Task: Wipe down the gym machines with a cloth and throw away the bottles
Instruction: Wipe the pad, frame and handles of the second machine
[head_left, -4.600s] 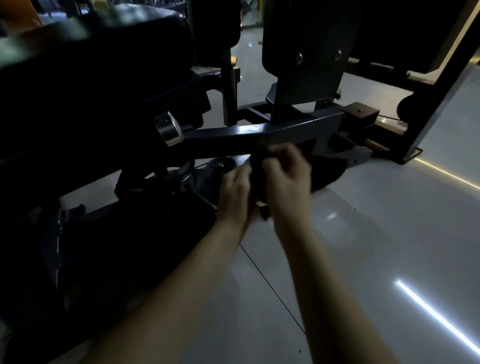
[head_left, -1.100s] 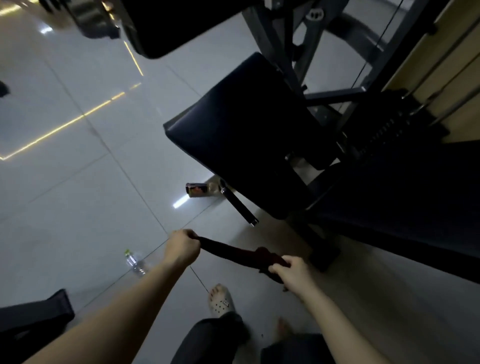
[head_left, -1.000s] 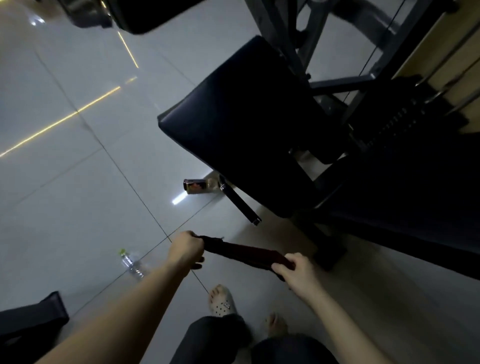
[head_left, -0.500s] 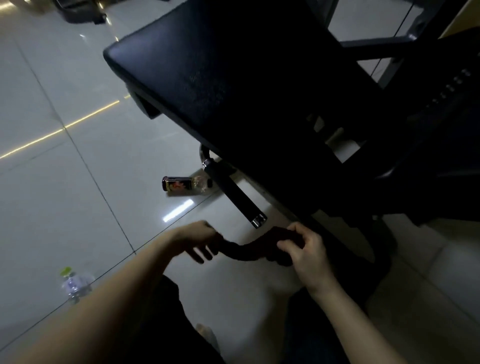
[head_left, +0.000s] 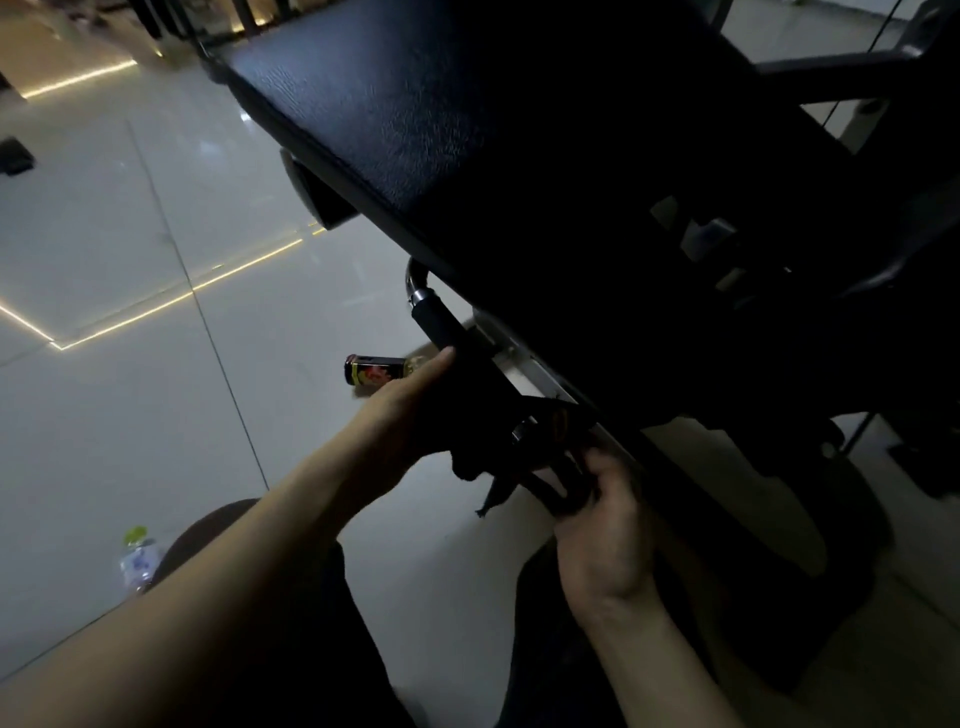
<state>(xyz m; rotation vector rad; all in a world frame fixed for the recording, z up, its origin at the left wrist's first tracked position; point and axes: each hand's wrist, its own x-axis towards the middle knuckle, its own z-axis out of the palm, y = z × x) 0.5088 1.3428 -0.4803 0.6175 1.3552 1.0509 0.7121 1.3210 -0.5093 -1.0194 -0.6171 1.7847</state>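
Dark limp fabric cloth (head_left: 563, 426) wrapped round a black foam-sleeved chrome handle (head_left: 439, 322).
The left hand (head_left: 410, 415) clasps the cloth against the handle beneath a grained black vinyl pad (head_left: 415, 130); the right hand (head_left: 602, 530) pinches its crumpled free end. A dark labelled bottle (head_left: 371, 370) and a clear green-capped plastic bottle (head_left: 136, 558) lie on glossy pale floor tiles (head_left: 130, 234).

Left hand (head_left: 408, 415) up onto the black foam-gripped machine handle (head_left: 439, 325), dark cloth (head_left: 558, 428) now bunched at its lower end, right hand (head_left: 602, 535) drawn close
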